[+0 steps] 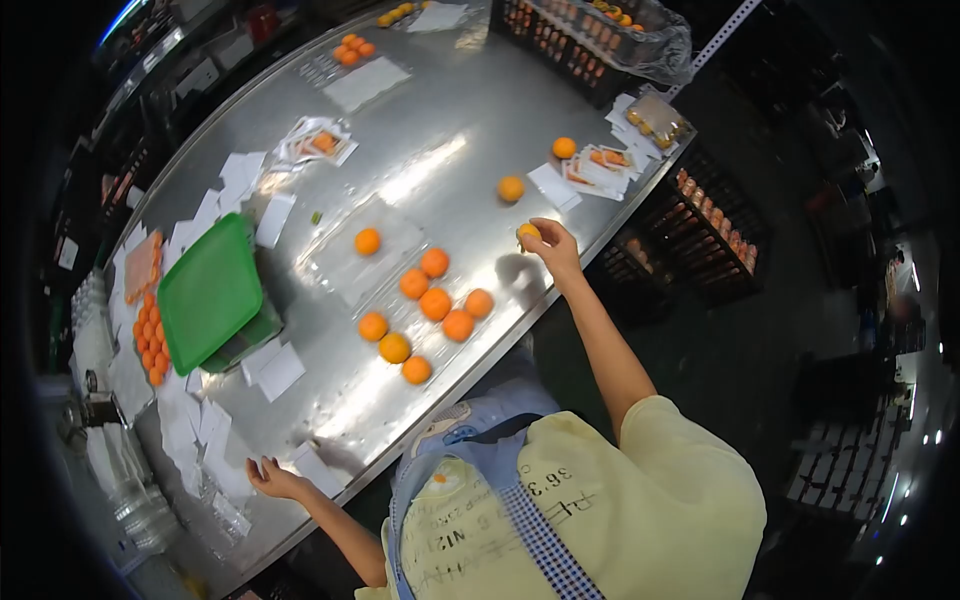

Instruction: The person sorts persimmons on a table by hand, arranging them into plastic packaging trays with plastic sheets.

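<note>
My right hand [555,252], above the table's near edge, pinches a small yellow-orange fruit [528,231]. Palm up with its fingers spread, my left hand [278,482] holds nothing, near white papers [318,468]. Between my hands, several oranges [435,304] sit in and around a clear plastic tray [392,312]. A second clear tray or lid lies behind, with one orange [368,241] on it. Beyond my right hand rest two single oranges, one [511,189] nearer and one [564,148] farther off.
On the metal table [440,120], a green-lidded box [210,295] stands left beside packed oranges [152,340]. Printed cards [600,172] lie right, others [315,142] farther back. Black crates stand at the back [560,45] and below the right edge [705,225].
</note>
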Demonstrator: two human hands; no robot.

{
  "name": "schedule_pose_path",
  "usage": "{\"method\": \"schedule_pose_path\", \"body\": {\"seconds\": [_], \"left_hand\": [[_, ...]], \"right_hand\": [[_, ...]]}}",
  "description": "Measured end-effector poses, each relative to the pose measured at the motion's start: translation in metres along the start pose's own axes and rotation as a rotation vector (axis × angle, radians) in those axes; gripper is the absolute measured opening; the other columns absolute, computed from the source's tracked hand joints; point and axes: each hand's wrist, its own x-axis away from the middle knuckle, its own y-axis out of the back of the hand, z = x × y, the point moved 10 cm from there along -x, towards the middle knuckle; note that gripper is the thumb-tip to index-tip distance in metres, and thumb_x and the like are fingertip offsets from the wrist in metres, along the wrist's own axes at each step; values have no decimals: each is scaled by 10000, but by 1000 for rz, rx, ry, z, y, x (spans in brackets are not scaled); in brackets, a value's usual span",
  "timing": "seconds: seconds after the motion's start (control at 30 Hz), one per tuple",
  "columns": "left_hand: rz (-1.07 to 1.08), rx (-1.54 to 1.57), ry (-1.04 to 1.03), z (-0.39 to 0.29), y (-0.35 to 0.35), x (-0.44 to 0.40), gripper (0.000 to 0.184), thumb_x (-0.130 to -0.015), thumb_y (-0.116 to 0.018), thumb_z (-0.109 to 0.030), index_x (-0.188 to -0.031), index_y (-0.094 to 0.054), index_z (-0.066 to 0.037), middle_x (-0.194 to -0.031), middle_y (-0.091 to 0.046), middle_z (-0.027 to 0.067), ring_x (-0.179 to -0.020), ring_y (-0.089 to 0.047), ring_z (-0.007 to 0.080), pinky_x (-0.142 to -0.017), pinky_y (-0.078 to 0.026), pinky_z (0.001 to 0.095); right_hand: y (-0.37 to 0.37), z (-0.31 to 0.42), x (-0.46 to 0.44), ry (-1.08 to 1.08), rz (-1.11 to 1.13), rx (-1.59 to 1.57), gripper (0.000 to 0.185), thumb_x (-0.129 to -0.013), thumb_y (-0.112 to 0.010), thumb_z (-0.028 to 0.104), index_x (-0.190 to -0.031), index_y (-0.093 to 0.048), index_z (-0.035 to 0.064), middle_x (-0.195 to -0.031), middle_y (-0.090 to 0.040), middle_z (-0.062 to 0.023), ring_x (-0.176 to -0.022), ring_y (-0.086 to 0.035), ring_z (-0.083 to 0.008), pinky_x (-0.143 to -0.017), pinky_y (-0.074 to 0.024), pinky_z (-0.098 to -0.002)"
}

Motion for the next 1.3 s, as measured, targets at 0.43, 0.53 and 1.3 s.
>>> {"method": "schedule_pose_path", "body": {"seconds": [0.43,0.53,1.3], "left_hand": [[36,28,49,-56,-123,235,345,-816,-564,28,-1149,-575,-61,-1161,-584,48,-937,-571,171,-719,-468,315],[87,15,0,-80,-164,266,334,-823,-576,11,-1154,-582,-33,-1171,-580,78,-940,-572,202,-718,-487,335],[309,-126,-69,-173,-302,343,267,-900,-518,-66,-1156,-585,-28,-1106,-589,49,-913,-550,161,-768,-459,285]], "right_hand": [[75,19,-114,371,161,477,583,-719,-760,310,-1176,-566,5,-1144,-531,-190,-1120,-490,-344,-984,-389,-397],[162,47,-126,473,17,458,536,-734,-758,254,-1178,-568,22,-1151,-533,-181,-1123,-496,-338,-977,-401,-386],[581,-61,-193,-229,-526,1275,277,-814,-664,261,-961,-665,25,-1042,-588,-161,-925,-603,-365,-761,-518,-459]]}}
